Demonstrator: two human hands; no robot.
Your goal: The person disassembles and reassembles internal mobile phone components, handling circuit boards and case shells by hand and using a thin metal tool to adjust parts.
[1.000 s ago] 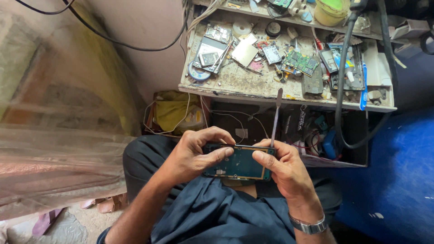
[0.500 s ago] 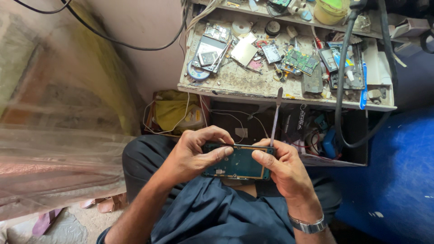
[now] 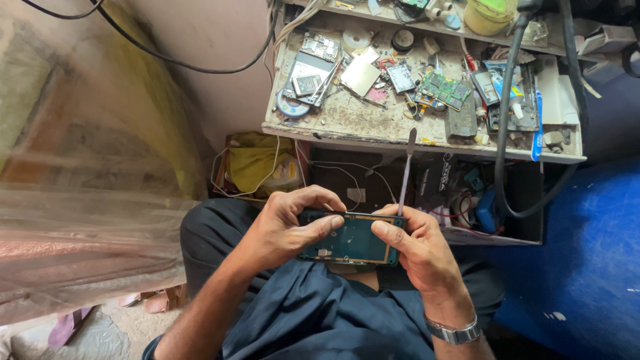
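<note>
Moved: almost nothing; your hands stay put on the phone (image 3: 350, 238).
Left hand (image 3: 287, 227): fingers grip phone's left end.
Right hand (image 3: 417, 250): clamps right end and tool (image 3: 405, 172).

Teal-green phone frame (image 3: 352, 239) (gold-edged), silver watch (image 3: 455, 331), yellow cloth (image 3: 257, 163), blue mat (image 3: 587, 260), green circuit board (image 3: 445, 88).

A small electronics repair workshop: a grimy table (image 3: 347, 123) strewn with green circuit boards (image 3: 445, 88), opened phones (image 3: 308, 73), loose cables (image 3: 507, 133) and small parts.
</note>
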